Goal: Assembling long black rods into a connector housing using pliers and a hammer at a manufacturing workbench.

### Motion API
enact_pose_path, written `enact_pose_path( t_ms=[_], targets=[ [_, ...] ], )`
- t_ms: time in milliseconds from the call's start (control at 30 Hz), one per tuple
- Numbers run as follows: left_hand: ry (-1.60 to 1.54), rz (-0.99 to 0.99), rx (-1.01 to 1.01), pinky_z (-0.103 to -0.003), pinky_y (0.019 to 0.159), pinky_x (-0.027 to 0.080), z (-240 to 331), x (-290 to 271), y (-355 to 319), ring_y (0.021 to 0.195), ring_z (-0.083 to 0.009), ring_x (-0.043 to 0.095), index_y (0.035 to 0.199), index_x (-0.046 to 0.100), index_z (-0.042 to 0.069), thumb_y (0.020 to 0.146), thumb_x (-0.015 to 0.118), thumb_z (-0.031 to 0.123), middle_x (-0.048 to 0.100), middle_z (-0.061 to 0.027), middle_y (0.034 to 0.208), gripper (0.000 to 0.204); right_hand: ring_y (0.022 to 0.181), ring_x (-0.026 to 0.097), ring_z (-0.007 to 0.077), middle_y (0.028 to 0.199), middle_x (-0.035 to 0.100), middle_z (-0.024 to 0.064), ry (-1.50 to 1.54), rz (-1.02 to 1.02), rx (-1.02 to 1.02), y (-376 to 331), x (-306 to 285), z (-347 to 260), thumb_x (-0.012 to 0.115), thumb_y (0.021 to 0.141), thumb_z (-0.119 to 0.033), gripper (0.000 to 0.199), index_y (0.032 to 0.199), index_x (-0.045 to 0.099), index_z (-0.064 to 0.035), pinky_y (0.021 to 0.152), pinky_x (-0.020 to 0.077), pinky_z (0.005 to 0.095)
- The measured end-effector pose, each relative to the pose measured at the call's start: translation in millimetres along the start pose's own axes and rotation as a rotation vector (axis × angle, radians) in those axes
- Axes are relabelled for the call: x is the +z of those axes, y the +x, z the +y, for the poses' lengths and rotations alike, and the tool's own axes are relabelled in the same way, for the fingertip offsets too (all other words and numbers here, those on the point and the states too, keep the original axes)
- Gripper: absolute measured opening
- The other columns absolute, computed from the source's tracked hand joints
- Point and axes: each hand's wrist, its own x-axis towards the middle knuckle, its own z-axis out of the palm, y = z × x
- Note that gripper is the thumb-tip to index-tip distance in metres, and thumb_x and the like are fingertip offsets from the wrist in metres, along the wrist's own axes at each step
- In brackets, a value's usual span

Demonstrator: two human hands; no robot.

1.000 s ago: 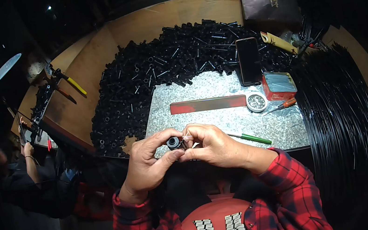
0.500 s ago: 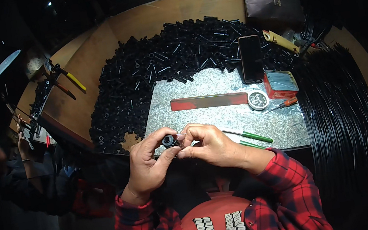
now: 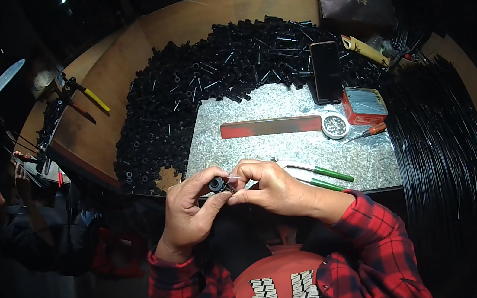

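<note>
Between thumb and forefinger, my left hand (image 3: 190,214) grips a small black cylindrical part (image 3: 216,184), its round hollow end facing up. My right hand (image 3: 278,189) is closed in a pinch right beside that part, the fingertips almost meeting those of the left. A thin, pale sliver (image 3: 234,177) shows at the right fingertips; what exactly they pinch is too small to make out. Just beyond the right hand, green-handled pliers (image 3: 330,174) lie on the speckled board (image 3: 257,107), partly covered by the hand.
A heap of black tubular parts (image 3: 208,62) curves round the board. On it lie a red-and-dark bar (image 3: 269,127), a round white dish (image 3: 334,125), a red box (image 3: 364,105) and a screwdriver (image 3: 370,132). A phone (image 3: 327,69) leans behind. Black strands (image 3: 435,139) hang right; another person (image 3: 26,197) works left.
Both hands keep their grip and have barely shifted. The pale sliver at the right fingertips has changed its angle slightly. More of the pliers shows beyond the right hand.
</note>
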Motion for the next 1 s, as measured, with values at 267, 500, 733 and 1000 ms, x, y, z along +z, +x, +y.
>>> enact_pose_path(
  t_ms=[267,500,733,1000],
  targets=[
    [0.038,0.007,-0.017,-0.028,0.08,0.051,-10,1,-7,0.091,-0.0164,0.065,0.106,0.061,-0.005,0.086,0.06,-0.006,0.068,-0.013,0.096,0.021,0.082,0.061,0.0205,0.085,0.061,0.0107,-0.069,0.013,-0.03,-1,4,6,0.071,0.082,-0.011,0.02,0.079,0.055,0.0002,0.074,0.0476,0.0319],
    [0.072,0.158,-0.022,-0.03,0.091,0.046,-18,39,-20,0.105,-0.0173,0.058,0.118,0.037,0.001,0.088,0.059,-0.004,0.056,-0.0161,0.118,0.037,0.075,0.062,0.0285,0.076,0.059,0.0137,-0.032,0.116,-0.057,1,15,16,0.074,0.078,-0.012,0.024,0.072,0.054,0.001,0.067,0.0484,0.0369],
    [0.194,0.396,0.122,-0.033,0.067,0.053,-42,56,-14,0.076,-0.0247,0.068,0.1,0.041,0.0,0.089,0.06,-0.001,0.066,-0.017,0.088,0.022,0.078,0.063,0.0271,0.082,0.06,0.0131,-0.104,0.131,-0.023,-12,24,22,0.07,0.076,-0.002,0.018,0.075,0.052,0.0006,0.07,0.0495,0.0354],
    [0.051,0.361,-0.019,-0.027,0.058,0.052,-53,52,-21,0.055,-0.0094,0.055,0.102,0.034,0.003,0.095,0.047,0.001,0.055,-0.0072,0.07,0.014,0.074,0.055,0.0337,0.08,0.051,0.0142,-0.203,0.056,-0.023,-40,17,17,0.072,0.078,-0.008,0.025,0.082,0.048,-0.0011,0.066,0.0453,0.0401]
  ],
)
